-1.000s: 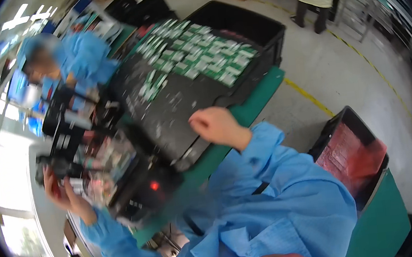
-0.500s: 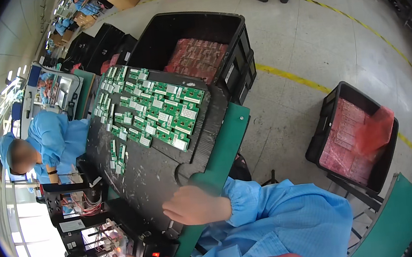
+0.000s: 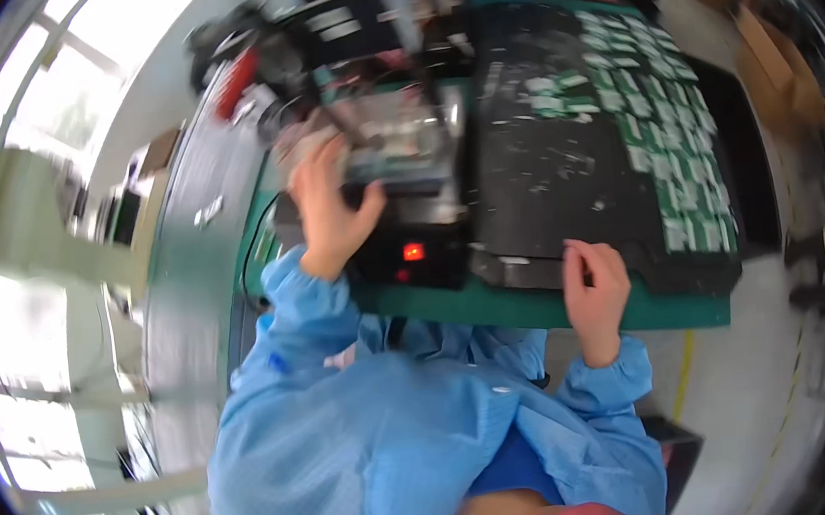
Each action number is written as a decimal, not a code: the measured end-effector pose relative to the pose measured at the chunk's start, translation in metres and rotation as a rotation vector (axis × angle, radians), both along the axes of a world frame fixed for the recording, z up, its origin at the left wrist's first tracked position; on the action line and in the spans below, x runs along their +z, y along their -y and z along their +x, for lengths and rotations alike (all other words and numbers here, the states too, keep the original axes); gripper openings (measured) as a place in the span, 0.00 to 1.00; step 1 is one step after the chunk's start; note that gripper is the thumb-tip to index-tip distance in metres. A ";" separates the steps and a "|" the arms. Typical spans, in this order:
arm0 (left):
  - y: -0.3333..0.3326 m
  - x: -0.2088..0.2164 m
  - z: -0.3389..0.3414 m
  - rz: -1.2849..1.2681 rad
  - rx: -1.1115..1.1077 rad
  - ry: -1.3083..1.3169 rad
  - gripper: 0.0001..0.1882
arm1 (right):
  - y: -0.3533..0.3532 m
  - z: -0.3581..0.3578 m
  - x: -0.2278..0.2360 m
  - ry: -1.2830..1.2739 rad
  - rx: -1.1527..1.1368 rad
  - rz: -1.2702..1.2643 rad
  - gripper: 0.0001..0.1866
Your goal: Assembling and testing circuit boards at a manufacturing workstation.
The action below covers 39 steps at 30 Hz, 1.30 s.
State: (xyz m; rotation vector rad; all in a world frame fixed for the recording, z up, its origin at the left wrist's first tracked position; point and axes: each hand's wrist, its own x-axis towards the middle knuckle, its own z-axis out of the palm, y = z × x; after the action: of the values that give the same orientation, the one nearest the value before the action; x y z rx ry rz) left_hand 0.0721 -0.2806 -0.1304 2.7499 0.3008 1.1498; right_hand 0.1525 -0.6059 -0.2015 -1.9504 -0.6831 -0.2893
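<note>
My left hand (image 3: 329,211) is raised over the left side of a black test fixture (image 3: 399,224), thumb spread from the fingers. Motion blurs its fingertips near the fixture's upper parts, and I see nothing held. A small red display (image 3: 414,251) glows on the fixture's front. My right hand (image 3: 597,288) is closed in a loose curl, thumb against the forefinger, at the near edge of a black mat (image 3: 549,213). Nothing shows between its fingertips. Green circuit boards (image 3: 666,130) lie in rows along the mat's right side, with a smaller group (image 3: 559,96) farther in.
The mat lies on a green-topped table (image 3: 680,313). Left of the fixture runs a grey bench (image 3: 192,311) with a small pale piece (image 3: 209,212) on it. A red-handled thing (image 3: 235,83) sits behind the fixture. A dark bin (image 3: 674,451) stands on the floor at lower right.
My view has swung left toward the fixture and windows. My right hand has drawn back to the mat's near edge, its fingers curled. My left hand is up at the fixture's left side.
</note>
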 end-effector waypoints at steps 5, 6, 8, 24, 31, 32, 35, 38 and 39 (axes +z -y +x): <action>-0.006 0.009 -0.013 -0.091 -0.092 0.006 0.40 | -0.024 -0.019 0.025 0.080 -0.108 -0.029 0.19; -0.007 0.011 -0.015 -0.082 -0.165 0.016 0.41 | -0.032 -0.025 0.032 0.067 -0.081 -0.062 0.23; -0.006 0.022 -0.008 -0.073 -0.292 0.006 0.42 | -0.057 -0.023 0.050 0.085 -0.028 -0.092 0.26; -0.022 0.020 0.001 -0.256 -0.520 0.083 0.53 | -0.193 -0.019 0.138 0.555 0.103 -0.610 0.44; -0.029 0.018 0.002 -0.290 -0.554 0.104 0.54 | -0.197 -0.015 0.130 0.595 0.050 -0.654 0.48; -0.031 0.020 0.001 -0.318 -0.562 0.096 0.54 | -0.197 -0.016 0.128 0.546 0.082 -0.643 0.47; -0.044 0.035 -0.001 -0.304 -0.623 -0.047 0.53 | -0.196 -0.021 0.125 0.489 0.034 -0.626 0.48; -0.049 0.050 0.002 -0.255 -0.649 -0.123 0.52 | -0.198 -0.018 0.117 0.517 0.067 -0.497 0.51; -0.049 0.056 0.001 -0.184 -0.621 -0.146 0.51 | -0.197 -0.018 0.116 0.485 0.039 -0.489 0.51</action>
State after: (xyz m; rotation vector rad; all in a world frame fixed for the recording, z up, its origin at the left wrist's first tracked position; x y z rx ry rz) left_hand 0.0728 -0.2317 -0.0749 2.4821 -0.3919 0.7172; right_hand 0.1343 -0.4093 -0.0858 -2.3482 -1.1932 -0.6303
